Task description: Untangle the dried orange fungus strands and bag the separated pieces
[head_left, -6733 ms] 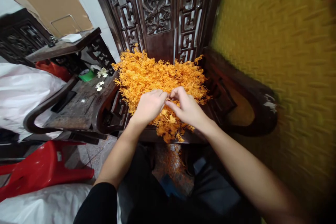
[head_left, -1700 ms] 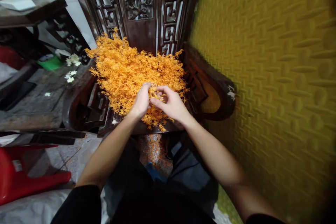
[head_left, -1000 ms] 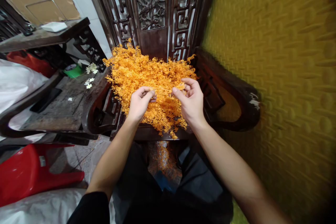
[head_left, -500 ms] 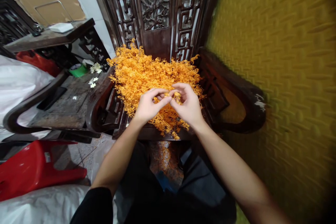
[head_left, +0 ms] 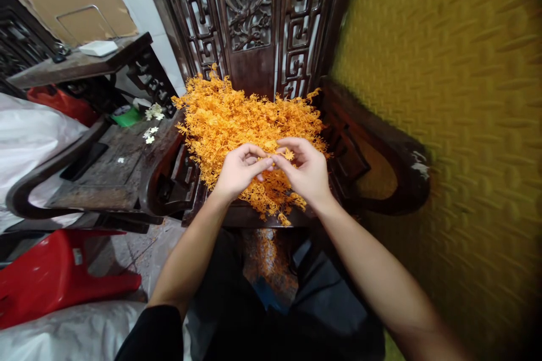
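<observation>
Two-handed pinch: meeting thumb to thumb over the near part of the orange pile (head_left: pixel 241 115).
Left hand (head_left: pixel 239 172): curling, pressing thumb toward forefinger; concealing any hold between fingertips, so leaving that unclear.
Right hand (head_left: pixel 309 172): cupping loosely, pinching an orange sprig (head_left: pixel 288 154) at the fingertips.
Orange pile: resting on the dark chair (head_left: pixel 252 70), spilling toward its near edge.
Sprig handling: probably calling for light pressure, sparing thin stems from snapping.

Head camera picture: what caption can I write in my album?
Left hand and right hand hold an orange sprig over an orange heap on a carved chair.
</observation>
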`<move>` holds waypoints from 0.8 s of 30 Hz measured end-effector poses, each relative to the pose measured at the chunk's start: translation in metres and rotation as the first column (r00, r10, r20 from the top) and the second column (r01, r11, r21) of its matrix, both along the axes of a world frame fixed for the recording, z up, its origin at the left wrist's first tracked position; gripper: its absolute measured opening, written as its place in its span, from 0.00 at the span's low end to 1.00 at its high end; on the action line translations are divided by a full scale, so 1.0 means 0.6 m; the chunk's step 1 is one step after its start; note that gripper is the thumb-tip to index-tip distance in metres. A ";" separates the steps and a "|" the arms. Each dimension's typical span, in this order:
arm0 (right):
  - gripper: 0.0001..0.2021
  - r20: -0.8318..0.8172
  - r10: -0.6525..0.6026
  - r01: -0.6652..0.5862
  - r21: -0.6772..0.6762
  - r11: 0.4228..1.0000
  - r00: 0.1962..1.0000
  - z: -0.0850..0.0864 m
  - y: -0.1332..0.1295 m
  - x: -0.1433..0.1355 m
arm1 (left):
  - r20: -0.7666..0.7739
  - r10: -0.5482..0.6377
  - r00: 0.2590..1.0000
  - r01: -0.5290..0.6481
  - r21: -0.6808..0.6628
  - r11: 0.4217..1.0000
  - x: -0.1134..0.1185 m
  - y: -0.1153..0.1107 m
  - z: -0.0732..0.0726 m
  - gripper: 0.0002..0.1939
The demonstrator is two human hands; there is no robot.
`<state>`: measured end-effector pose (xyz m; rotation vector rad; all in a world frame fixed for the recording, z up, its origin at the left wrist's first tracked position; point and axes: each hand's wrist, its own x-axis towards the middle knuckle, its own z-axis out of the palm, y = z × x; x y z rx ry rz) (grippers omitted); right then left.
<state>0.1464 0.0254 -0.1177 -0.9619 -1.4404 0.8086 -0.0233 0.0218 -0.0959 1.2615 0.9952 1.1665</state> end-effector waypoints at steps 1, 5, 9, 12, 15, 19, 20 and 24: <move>0.13 -0.043 -0.008 0.007 -0.026 1.000 0.999 0.002 0.000 -0.002 | -0.008 0.024 1.000 -0.024 -0.001 1.000 0.003 -0.003 0.001 0.21; 0.17 -0.191 0.017 -0.048 -0.157 0.986 0.981 0.007 0.006 -0.007 | -0.149 0.187 0.971 -0.161 0.173 0.972 0.019 -0.024 0.011 0.17; 0.20 -0.344 0.038 -0.125 -0.234 0.964 0.938 0.009 0.011 -0.015 | -0.369 0.385 0.846 -0.160 0.512 0.844 0.023 -0.045 0.021 0.10; 0.19 -0.391 0.004 -0.109 -0.246 0.963 0.921 0.010 0.011 -0.024 | -0.377 0.383 0.843 -0.173 0.484 0.858 0.021 -0.044 0.020 0.09; 0.18 -0.427 -0.074 -0.030 -0.232 0.972 0.901 0.014 0.014 -0.029 | -0.306 0.333 0.892 -0.233 0.319 0.918 0.023 -0.038 0.018 0.12; 0.17 -0.532 -0.130 0.020 -0.207 0.978 0.837 0.020 0.025 -0.026 | -0.128 0.219 0.967 -0.207 0.097 0.973 0.030 -0.031 0.025 0.19; 0.17 -0.557 -0.129 0.019 -0.200 0.980 0.820 0.021 0.027 -0.025 | -0.090 0.199 0.976 -0.193 0.071 0.979 0.031 -0.029 0.028 0.20; 0.16 -0.592 -0.130 0.018 -0.192 0.981 0.796 0.023 0.033 -0.021 | -0.019 0.175 0.984 -0.173 0.075 0.982 0.034 -0.022 0.031 0.20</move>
